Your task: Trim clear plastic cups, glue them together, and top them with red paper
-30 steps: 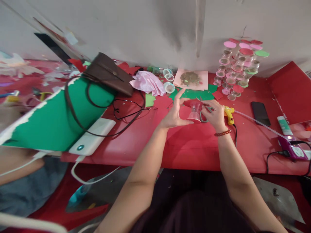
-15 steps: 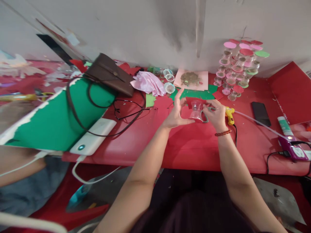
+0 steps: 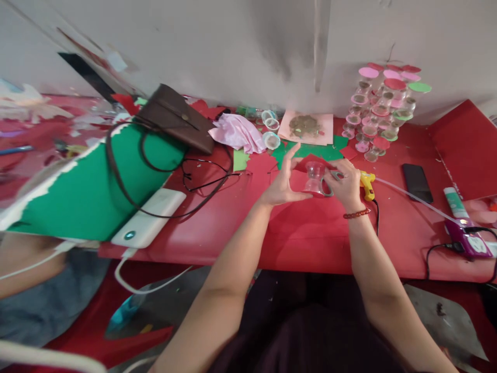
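Observation:
A clear hourglass-shaped piece, like two small plastic cups joined base to base, is held between my hands over the table. Red paper lies against its top end, and its bottom end also has a red edge. My left hand is curved around the left side, thumb at the bottom and fingers near the top, index finger raised. My right hand is closed on the grey-green handles of scissors at the right side. The scissor blades are hidden behind the plastic and paper.
A yellow glue gun, a phone and a purple power strip lie to the right. Behind stands a stack of joined cups. Leftward are glasses, a brown bag, a white power bank and another person's arm.
The red paper at the top of the plastic piece has turned slightly and now shows a raised corner. My hands have barely moved. The other person's arm at left has shifted.

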`<state>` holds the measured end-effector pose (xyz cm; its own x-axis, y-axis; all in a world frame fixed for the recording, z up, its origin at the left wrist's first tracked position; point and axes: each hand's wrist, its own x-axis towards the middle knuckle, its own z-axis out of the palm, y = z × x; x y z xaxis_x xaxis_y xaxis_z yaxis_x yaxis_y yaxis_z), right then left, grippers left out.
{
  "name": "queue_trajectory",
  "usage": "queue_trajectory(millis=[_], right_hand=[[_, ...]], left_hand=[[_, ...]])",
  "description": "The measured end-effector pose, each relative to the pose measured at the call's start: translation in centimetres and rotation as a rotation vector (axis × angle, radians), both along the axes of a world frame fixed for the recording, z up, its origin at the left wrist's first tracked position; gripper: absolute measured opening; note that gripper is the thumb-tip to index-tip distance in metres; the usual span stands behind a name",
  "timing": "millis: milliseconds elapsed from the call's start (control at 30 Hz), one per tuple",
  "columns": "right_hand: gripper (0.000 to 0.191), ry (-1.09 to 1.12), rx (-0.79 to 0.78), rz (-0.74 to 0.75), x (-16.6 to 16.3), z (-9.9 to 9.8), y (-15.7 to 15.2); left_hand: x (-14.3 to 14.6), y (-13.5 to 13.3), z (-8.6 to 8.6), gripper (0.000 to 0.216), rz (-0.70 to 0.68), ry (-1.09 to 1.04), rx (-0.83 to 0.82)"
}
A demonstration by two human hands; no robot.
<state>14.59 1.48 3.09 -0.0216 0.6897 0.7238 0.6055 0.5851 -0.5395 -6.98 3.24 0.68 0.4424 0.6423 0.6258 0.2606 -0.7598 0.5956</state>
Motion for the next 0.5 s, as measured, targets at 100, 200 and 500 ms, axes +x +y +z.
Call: queue_trajectory(millis=[100,200,500], right_hand=[[0.015,-0.102,0.01,0.053,0.1,-0.1,0.1],[0.016,-0.152,0.003,0.034,0.1,-0.2,0.2],[0.014,0.141,-0.018,-0.056,-0.3,-0.2,0.0]], left_hand=[[-0.1,-0.3,-0.3,0.127,-0.033,0.028,-0.031],[0.0,-0.5,-0.4,0.123,-0.044,0.056,-0.064],[1.0,0.2,-0.2,0.135,-0.084,-0.121,-0.057]])
